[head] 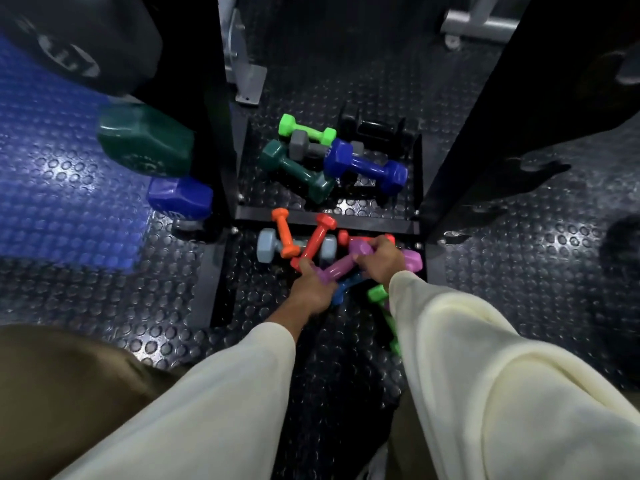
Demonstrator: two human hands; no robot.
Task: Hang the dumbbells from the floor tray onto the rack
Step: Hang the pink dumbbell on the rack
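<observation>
Several small dumbbells lie in the black floor tray (325,216) at the foot of the rack. My left hand (310,289) grips the near end of a purple dumbbell (337,266). My right hand (379,259) curls round a second purple dumbbell (412,259) beside it. Next to them lie two red dumbbells (317,239), an orange one (284,233), a pale grey-blue one (266,245), a small blue one (341,291) and a green one (377,294). Farther back sit green (306,129), grey (304,145), dark teal (296,171), blue (363,166) and black (375,129) dumbbells.
Black rack uprights stand left (216,109) and right (502,126) of the tray. A large teal dumbbell (145,140) and a blue one (180,197) hang on the left side. A blue mat (52,168) lies on the studded floor at left.
</observation>
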